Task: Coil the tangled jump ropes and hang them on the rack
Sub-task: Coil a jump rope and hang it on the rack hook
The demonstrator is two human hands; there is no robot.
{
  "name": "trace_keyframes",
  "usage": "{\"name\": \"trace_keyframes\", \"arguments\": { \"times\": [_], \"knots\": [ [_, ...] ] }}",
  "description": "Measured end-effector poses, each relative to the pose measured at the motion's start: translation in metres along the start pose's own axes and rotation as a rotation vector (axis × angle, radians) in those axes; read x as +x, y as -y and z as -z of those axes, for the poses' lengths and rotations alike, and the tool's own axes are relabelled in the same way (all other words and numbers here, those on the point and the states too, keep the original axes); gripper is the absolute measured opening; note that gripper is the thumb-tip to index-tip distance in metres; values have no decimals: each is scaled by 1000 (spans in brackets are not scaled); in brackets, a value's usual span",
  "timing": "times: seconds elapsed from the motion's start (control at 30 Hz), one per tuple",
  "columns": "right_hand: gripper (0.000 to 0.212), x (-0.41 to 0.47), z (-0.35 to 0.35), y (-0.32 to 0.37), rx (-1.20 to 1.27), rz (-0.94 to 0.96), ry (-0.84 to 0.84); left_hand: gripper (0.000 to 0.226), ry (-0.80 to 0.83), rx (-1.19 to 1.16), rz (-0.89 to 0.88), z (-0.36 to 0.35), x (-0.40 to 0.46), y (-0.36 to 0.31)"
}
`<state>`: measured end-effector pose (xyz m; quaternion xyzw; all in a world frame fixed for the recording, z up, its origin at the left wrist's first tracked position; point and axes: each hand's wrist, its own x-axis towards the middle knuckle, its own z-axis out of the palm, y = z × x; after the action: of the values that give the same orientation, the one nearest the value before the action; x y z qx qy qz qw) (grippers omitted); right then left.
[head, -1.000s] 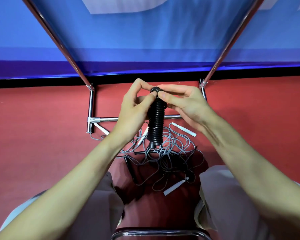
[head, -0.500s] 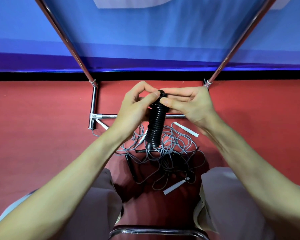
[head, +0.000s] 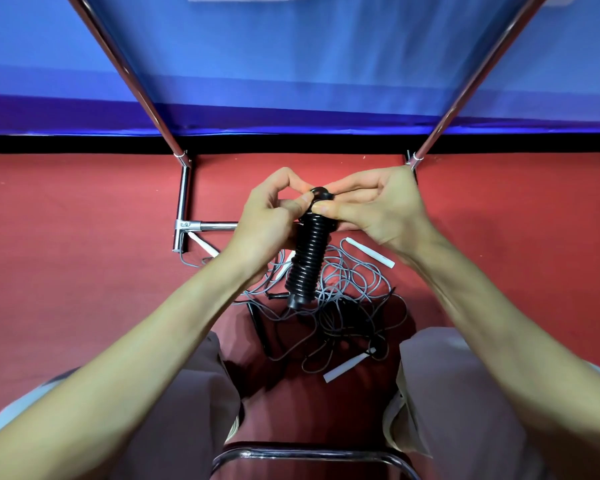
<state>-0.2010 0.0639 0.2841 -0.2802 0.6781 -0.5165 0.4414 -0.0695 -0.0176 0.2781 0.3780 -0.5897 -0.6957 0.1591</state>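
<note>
**Both hands hold the black rope bundle by its top**

The black rope [head: 309, 258] is wound tight into a long bundle. It hangs in the air, almost straight up and down. Its top points at the rack and its bottom leans a little to the left, down at the floor.

The left hand [head: 267, 223] curls round the top part, with the thumb pressed by the round end. The right hand [head: 374, 206] pinches that same round end with thumb and finger.

Under the bundle, a pile of gray ropes [head: 340, 299] lies tangled on the red floor [head: 84, 254], between the person's knees. White handles [head: 369, 252] stick out of the pile. The silver rack [head: 184, 202] stands at the far edge of the floor, by the blue wall [head: 291, 64].
</note>
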Motion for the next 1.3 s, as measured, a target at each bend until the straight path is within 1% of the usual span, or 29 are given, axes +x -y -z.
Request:
{"name": "trace_keyframes", "arguments": {
  "times": [0.1, 0.2, 0.27, 0.37, 0.47, 0.57, 0.63, 0.73, 0.83, 0.93, 1.03, 1.17, 1.23, 1.3],
  "knots": [
    [16, 0, 2, 0, -14, 13, -13, 18, 21, 2, -39, -1, 1, -2],
    [17, 1, 8, 2, 11, 14, -36, 9, 110, 5, -55, 4, 1, -6],
    [18, 0, 8, 2, 32, 3, -44, 11, 153, 41, -84, 8, 0, -8],
    [15, -4, 4, 1, 128, -2, -60, 15, 179, 117, -151, 11, -1, -9],
    [12, -4, 0, -1, 137, 14, -80, 7, 146, 189, -200, 10, -3, -7],
    [11, -4, -8, -6, 83, 62, -107, 18, 72, 221, -238, 8, -4, -1],
    [11, -4, -15, -9, 112, 95, -108, 21, 29, 200, -243, 4, -5, -1],
    [11, -4, -21, -12, 191, 134, -113, 23, -27, 109, -212, -1, -6, -1],
    [12, -3, -26, -17, 191, 156, -115, 24, -95, 77, -192, -5, -5, 0],
    [8, -1, -25, -21, 221, 163, -97, 21, -125, 21, -152, -7, -5, 0],
    [7, 2, -20, -22, 209, 205, -63, 15, -95, -118, -85, -5, -6, -3],
    [13, 2, -13, -22, 162, 254, -40, 16, -65, -261, 101, 1, -5, -5],
    [10, 1, -10, -24, 143, 263, -4, 15, -24, -281, 183, 3, -4, -5],
    [11, 0, -8, -27, 126, 262, 51, 15, 16, -227, 233, 4, -4, -5]
  ]
}}
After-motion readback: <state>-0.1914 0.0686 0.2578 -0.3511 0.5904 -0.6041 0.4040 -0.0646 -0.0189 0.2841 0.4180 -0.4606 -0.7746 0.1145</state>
